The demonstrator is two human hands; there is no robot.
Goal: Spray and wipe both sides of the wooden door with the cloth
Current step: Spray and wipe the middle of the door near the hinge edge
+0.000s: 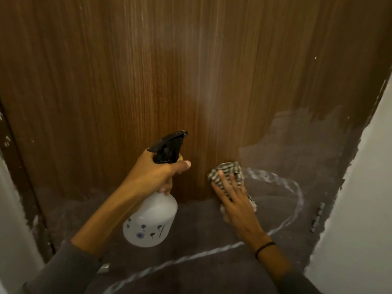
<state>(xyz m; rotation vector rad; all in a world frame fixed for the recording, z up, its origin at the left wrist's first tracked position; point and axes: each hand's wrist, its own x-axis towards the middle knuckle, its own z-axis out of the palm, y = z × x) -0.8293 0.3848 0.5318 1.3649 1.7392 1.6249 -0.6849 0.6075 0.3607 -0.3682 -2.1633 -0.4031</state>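
The brown wooden door (131,77) fills the view, its lower part grey and dusty with white streaks. My left hand (154,177) grips the neck of a white spray bottle (150,221) with a black trigger head, nozzle aimed up at the door. A faint mist hangs on the wood above the nozzle. My right hand (233,200) lies flat with spread fingers on a checked cloth (230,169), pressing it against the door low down, right of the bottle.
A white wall (356,198) stands at the right, with a metal hinge (318,217) at the door's edge. The dark door frame (19,166) and another pale wall border the left. A black band circles my right wrist.
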